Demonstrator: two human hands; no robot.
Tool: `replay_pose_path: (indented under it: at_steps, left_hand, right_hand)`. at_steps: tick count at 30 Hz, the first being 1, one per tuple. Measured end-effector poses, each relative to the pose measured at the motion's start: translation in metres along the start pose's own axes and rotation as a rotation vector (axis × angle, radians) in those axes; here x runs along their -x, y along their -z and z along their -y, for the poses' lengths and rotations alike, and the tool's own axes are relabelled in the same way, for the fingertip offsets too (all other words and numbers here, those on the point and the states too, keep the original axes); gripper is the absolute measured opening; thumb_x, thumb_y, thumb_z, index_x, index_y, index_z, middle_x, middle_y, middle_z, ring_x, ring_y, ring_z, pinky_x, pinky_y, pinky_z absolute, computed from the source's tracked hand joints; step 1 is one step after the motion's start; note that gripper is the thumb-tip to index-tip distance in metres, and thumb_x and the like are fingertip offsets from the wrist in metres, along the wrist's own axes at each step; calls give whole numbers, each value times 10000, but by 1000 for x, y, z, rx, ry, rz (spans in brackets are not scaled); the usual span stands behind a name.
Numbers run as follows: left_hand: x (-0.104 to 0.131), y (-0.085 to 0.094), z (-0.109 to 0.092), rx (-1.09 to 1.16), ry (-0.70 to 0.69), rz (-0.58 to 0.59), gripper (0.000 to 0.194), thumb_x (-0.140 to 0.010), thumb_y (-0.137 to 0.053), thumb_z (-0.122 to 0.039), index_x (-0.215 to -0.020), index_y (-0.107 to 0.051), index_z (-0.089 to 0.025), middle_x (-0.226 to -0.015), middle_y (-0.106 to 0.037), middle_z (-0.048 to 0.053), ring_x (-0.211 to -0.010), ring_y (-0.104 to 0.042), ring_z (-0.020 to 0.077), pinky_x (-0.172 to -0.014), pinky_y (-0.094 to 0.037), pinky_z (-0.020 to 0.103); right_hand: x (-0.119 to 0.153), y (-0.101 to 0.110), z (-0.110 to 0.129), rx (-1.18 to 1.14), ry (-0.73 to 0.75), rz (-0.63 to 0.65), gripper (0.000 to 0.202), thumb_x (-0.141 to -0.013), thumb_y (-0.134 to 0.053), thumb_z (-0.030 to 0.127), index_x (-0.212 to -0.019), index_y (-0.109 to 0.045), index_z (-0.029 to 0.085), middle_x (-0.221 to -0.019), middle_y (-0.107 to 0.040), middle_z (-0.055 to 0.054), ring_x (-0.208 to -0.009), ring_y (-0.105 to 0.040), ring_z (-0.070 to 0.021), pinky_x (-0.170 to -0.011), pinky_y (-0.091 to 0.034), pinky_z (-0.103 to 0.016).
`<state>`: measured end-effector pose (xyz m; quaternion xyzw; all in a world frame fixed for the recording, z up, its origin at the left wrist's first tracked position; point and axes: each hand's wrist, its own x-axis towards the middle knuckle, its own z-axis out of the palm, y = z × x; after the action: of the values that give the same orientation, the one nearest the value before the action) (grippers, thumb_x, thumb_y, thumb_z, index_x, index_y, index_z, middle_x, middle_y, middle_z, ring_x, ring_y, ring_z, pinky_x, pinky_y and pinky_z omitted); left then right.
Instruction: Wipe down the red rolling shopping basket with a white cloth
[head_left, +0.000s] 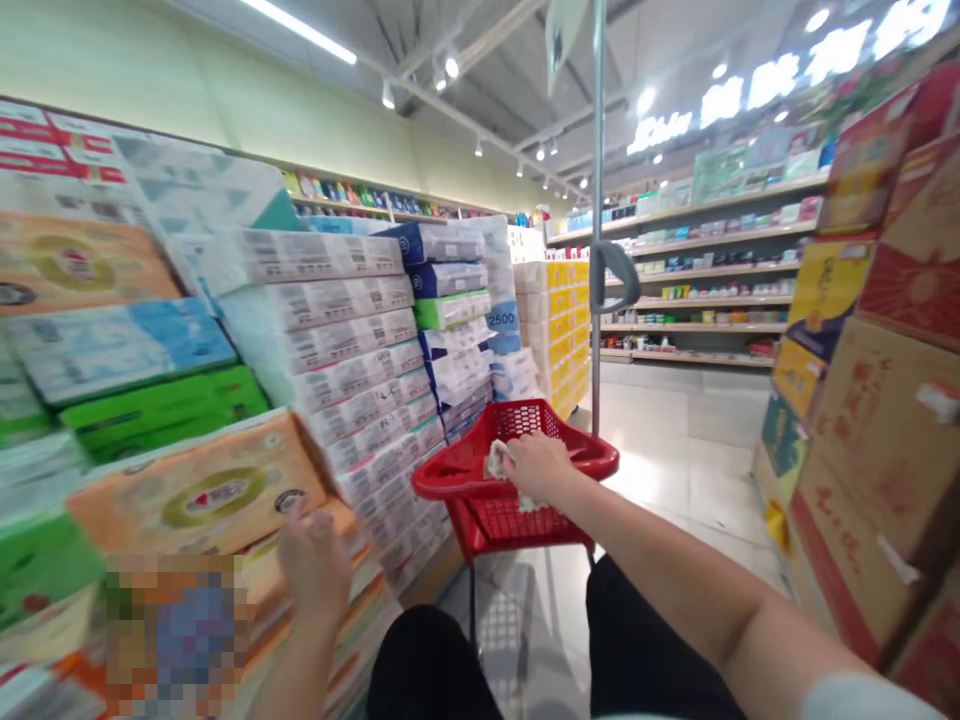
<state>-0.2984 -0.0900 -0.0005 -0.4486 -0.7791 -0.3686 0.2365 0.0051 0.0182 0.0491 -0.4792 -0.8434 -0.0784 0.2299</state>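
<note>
A red plastic shopping basket (450, 477) with a perforated body stands in front of my knees, carried on thin dark legs. My right hand (541, 465) is closed on a crumpled whitish cloth (498, 460), which lies against the basket's rim. Part of the cloth hangs below the hand, over the inside of the basket. My left hand (315, 560) is raised at the left, just in front of an orange tissue pack (225, 490). Its fingers are smeared by motion, and I cannot tell whether they touch the pack.
Tall stacks of white tissue packs (352, 355) rise at the left. Yellow-and-white cartons (562, 330) stand behind the basket, near a metal pole (598, 150). Brown cardboard boxes (862, 470) line the right side. Stocked shelves (712, 270) run along the back, beyond the pale tiled floor (675, 440).
</note>
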Motion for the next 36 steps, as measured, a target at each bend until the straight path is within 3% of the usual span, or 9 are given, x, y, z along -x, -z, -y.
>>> replay_pose_path:
  at_steps: [4, 6, 8, 14, 18, 21, 27, 33, 36]
  left_hand:
    - [-9, -17, -131, 73, -464, 316, 508, -992, -150, -379, -1276, -525, -187, -1243, -628, 108, -1165, -572, 222, -1019, -429, 381]
    - [-6, -21, -168, -113, -523, 505, 457, -998, -205, -366, -1209, -577, -205, -1115, -687, 107, -1049, -637, 241, -925, -471, 386]
    - [-2, -26, -184, -232, -525, 620, 454, -1001, -193, -345, -1191, -579, -198, -1009, -712, 110, -929, -679, 253, -815, -499, 376]
    - [17, -38, -204, -185, -474, 547, 517, -1008, -144, -373, -1102, -604, -159, -880, -720, 130, -872, -694, 269, -814, -473, 399]
    - [23, -44, -219, -140, -451, 487, 471, -1001, -198, -358, -1066, -616, -150, -843, -716, 144, -851, -694, 276, -813, -457, 419]
    - [22, -47, -223, -124, -435, 479, 465, -998, -207, -347, -1032, -626, -148, -821, -714, 147, -840, -694, 280, -816, -453, 430]
    - [20, -44, -227, -121, -446, 504, 380, -982, -276, -296, -1073, -612, -142, -877, -716, 164, -863, -691, 291, -832, -444, 452]
    - [19, -40, -219, -143, -492, 514, 338, -971, -288, -258, -1041, -593, -131, -866, -711, 168, -852, -689, 300, -818, -445, 462]
    - [13, -41, -211, -162, -509, 536, 323, -970, -292, -260, -1030, -585, -137, -868, -711, 162, -840, -690, 299, -806, -448, 458]
  right_hand:
    - [-2, -1, -1, -31, 82, 0, 341, -962, -355, 379, -1054, -631, 202, -1016, -684, -78, -920, -639, -215, -823, -460, -344]
    - [6, 0, -10, -44, 215, -34, 336, -967, -359, 365, -1154, -596, 218, -1122, -663, -80, -1020, -620, -210, -891, -448, -345]
    - [13, 4, -27, -33, 262, -37, 348, -965, -372, 363, -1214, -571, 225, -1171, -648, -97, -1063, -612, -216, -901, -456, -355]
    - [8, 9, -83, 135, -89, 215, 290, -934, -395, 254, -976, -672, 184, -908, -713, -140, -834, -686, -270, -689, -515, -410]
    - [22, -12, -89, 118, -273, -40, 456, -989, -233, 298, -1007, -670, 169, -919, -713, -137, -837, -677, -236, -760, -507, -392]
    - [34, -19, -86, 61, -125, -291, 402, -979, -285, 268, -1204, -606, 179, -1101, -683, -120, -1031, -629, -215, -947, -434, -373]
    - [8, 0, -69, -85, -214, 53, 381, -970, -326, 343, -1017, -681, 212, -992, -707, -92, -854, -673, -224, -755, -491, -345]
    - [30, -28, -49, -12, -63, -333, 391, -951, -387, 281, -1298, -561, 233, -1353, -553, -85, -1271, -455, -263, -1047, -358, -432]
    - [24, -21, -43, -13, 8, -235, 361, -955, -383, 312, -1223, -611, 233, -1284, -598, -92, -1199, -510, -249, -996, -402, -402]
